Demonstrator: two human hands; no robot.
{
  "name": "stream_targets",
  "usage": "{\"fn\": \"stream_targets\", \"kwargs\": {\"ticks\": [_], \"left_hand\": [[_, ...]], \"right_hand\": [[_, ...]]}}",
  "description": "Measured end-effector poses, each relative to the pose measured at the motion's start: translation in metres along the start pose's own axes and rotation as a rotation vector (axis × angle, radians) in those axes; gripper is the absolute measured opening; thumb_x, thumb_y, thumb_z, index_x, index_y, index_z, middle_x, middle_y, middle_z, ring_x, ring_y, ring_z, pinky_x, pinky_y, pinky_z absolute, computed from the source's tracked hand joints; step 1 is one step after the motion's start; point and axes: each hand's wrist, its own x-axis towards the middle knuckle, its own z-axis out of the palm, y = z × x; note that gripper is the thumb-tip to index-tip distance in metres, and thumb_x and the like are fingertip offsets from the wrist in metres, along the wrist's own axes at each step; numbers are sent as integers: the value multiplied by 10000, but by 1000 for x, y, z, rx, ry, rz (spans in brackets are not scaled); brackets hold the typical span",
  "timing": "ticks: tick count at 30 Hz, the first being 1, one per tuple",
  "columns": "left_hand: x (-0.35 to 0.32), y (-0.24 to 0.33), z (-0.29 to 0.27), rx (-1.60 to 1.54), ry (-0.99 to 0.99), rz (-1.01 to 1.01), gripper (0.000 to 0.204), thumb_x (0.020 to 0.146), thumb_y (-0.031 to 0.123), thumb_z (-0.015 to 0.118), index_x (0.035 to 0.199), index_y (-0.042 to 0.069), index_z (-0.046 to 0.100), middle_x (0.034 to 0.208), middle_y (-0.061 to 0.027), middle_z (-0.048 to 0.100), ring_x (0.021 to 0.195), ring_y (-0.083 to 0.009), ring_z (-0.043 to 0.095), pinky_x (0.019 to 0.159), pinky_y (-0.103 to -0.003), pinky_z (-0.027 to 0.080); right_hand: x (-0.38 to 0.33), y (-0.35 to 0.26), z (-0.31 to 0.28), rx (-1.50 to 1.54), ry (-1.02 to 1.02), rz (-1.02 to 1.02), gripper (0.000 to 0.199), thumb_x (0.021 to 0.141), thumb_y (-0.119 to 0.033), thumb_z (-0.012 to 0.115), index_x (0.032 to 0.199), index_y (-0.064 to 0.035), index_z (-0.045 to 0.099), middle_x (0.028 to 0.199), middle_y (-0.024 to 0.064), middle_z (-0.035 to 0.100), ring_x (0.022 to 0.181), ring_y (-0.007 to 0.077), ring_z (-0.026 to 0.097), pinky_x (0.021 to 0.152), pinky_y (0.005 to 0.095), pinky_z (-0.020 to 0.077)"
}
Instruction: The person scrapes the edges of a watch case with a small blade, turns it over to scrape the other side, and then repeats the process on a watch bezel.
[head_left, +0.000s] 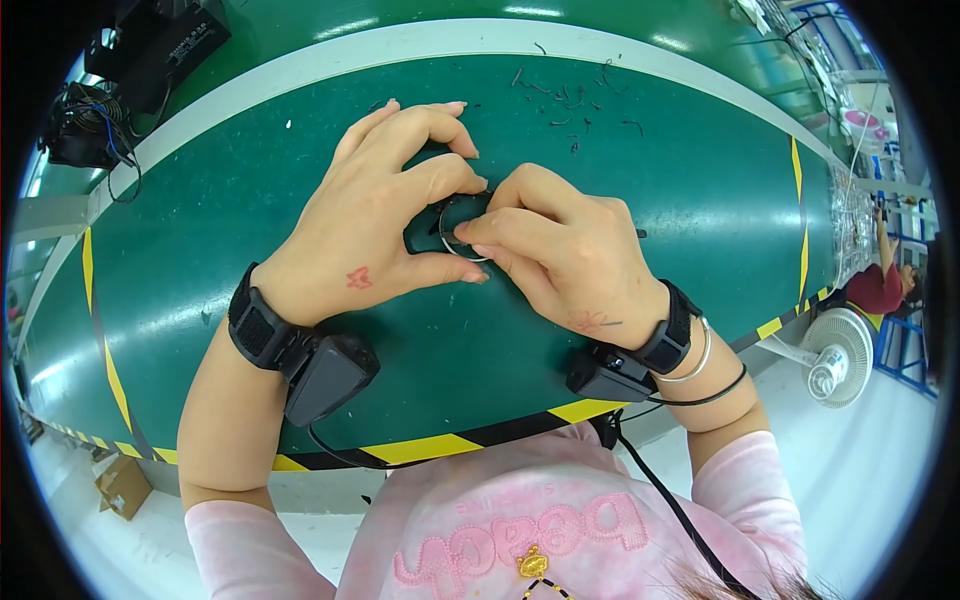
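A small thin ring (446, 243), pale along its lower edge and dark near the top, lies between my hands over the green tabletop. My left hand (385, 205) curls round it, thumb below and index finger above, their tips at its edge. With thumb and fingers pinched together, my right hand (560, 240) reaches inside the ring. A small dark bit shows at those fingertips, but the fingers cover most of what they hold. Past the right hand's outer side sticks out a short dark end (641, 233); I cannot tell whether it belongs to the same thing.
Thin dark scraps (570, 98) lie scattered beyond my hands on the green table (450, 370). Yellow-black tape (430, 448) lines its near edge. A black box (165, 45) and coiled cables (88, 125) are at far left; a white fan (838, 358) and another person (872, 288) are at right.
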Motion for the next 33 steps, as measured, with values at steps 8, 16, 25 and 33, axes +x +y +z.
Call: {"fn": "stream_targets", "kwargs": {"ticks": [8, 16, 25, 33], "left_hand": [[-2, 0, 0, -7, 17, 3, 585, 665, 342, 971, 1124, 115, 690, 1322, -76, 564, 1461, -366, 471, 1233, -555, 274], [-1, -1, 1, -2, 19, -6, 588, 649, 327, 981, 1111, 110, 687, 1324, -75, 561, 1457, -363, 471, 1236, -554, 277], [0, 0, 3, 9, 55, 4, 528, 674, 249, 961, 1104, 106, 690, 1268, -67, 569, 1426, -347, 505, 1220, -584, 319], [0, 1, 3, 2, 65, 3, 520, 678, 251, 960, 1095, 104, 687, 1260, -68, 573, 1420, -352, 510, 1218, -580, 323]], "right_hand": [[0, 3, -6, 77, -58, -17, 158, 854, -69, 805, 986, -154, 787, 894, 18, 615, 669, 200, 640, 541, 315, 503], [0, -1, -2, -5, -29, -7, 163, 847, -71, 812, 986, -151, 784, 891, 19, 615, 662, 198, 641, 528, 318, 498], [0, -3, -1, -8, -6, -2, 164, 848, -65, 809, 989, -143, 779, 902, 23, 623, 667, 208, 646, 537, 321, 507], [-1, -4, -3, 7, -28, 9, 164, 851, -57, 802, 989, -143, 780, 909, 22, 631, 670, 208, 650, 541, 322, 512]]}}
